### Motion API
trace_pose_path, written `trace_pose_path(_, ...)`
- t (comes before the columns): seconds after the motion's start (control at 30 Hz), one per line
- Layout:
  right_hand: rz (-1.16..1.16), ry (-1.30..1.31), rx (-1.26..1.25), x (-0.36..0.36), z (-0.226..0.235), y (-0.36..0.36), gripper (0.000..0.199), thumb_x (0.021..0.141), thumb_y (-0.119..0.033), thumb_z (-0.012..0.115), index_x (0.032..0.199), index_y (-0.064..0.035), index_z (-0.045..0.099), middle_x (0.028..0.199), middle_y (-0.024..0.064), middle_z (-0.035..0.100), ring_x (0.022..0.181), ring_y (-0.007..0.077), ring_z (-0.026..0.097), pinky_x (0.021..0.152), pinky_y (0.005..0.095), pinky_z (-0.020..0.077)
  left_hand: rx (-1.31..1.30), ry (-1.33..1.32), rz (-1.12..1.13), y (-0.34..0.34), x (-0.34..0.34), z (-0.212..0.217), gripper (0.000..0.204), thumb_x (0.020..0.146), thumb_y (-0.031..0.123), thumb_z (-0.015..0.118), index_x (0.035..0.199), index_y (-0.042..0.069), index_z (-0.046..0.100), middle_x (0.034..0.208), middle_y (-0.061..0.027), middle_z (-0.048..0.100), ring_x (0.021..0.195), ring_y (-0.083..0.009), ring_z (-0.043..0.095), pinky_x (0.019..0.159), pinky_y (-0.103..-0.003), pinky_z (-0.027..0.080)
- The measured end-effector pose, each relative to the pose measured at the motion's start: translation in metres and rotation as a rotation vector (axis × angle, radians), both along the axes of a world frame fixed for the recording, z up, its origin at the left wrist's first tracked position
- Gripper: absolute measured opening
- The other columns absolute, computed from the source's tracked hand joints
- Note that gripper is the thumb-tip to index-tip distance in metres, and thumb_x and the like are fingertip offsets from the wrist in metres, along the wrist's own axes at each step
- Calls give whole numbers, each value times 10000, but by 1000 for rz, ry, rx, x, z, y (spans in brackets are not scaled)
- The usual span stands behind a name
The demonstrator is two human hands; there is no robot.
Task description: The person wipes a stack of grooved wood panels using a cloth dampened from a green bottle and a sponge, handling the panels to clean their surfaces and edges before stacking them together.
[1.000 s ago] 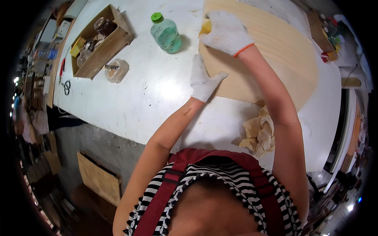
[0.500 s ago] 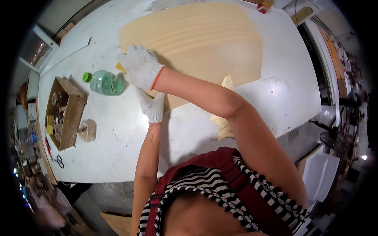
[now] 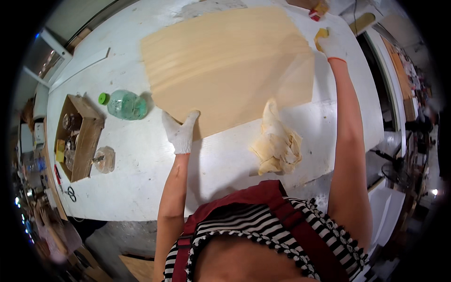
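White and paint-scuffed, our bench [image 3: 141,160] carries a green-capped bottle [image 3: 126,104] at left. Our gloved left hand [image 3: 181,132] presses flat on the near edge of the pale, fine-grained plywood sheet [image 3: 225,66]; our right hand [image 3: 330,44] clutches a yellow sponge [image 3: 321,34] at its far right corner.

We see a pale wooden board [image 3: 225,66] lying flat on the white surface [image 3: 141,160], and a small yellow sponge [image 3: 321,34] just off the board's far right corner.
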State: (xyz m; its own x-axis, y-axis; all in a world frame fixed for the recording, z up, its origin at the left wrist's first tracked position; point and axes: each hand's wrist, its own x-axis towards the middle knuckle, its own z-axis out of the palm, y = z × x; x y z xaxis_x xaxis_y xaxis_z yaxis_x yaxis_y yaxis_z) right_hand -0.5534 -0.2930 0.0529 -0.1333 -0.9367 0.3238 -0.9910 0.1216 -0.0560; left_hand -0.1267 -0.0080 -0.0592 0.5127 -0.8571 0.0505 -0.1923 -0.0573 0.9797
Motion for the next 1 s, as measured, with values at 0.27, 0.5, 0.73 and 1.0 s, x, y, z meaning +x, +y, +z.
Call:
trace_pose_path(0.27,991,-436,-310,280,-24,101,372,841,-329,643,1106,-68,633,1040,192,644,992,356,596,833,440,507,71,-256,-21,-12,-2,7,945,576,268,894,1346,-3,419,1370,-211,401,1277,-365,365,1086,-430,324)
trace_pose_path(0.5,928,-165,22,342,-26,122,296,796,-253,645,1050,-108,606,950,151,617,925,330,587,760,434,506,26,-108,-42,-4,4,-3,956,591,192,882,1379,-18,384,1369,-193,401,1273,-338,380,1089,-402,319)
trace_pose_path(0.73,291,-37,-19,21,-27,1,373,806,-244,590,1134,-72,636,1008,204,676,875,368,636,750,465,500,-55,-236,-17,-8,3,-8,847,650,88,853,1347,-26,386,1231,-139,499,1114,-234,509,962,-334,434)
trace_pose_path(1.0,166,-503,-48,-2,-18,5,474,821,-403,582,1173,-88,619,1098,225,662,1027,384,627,871,428,494,58,-5,-46,-1,8,-10,823,632,158,872,1304,-27,434,1205,-148,529,1092,-273,529,970,-364,432)
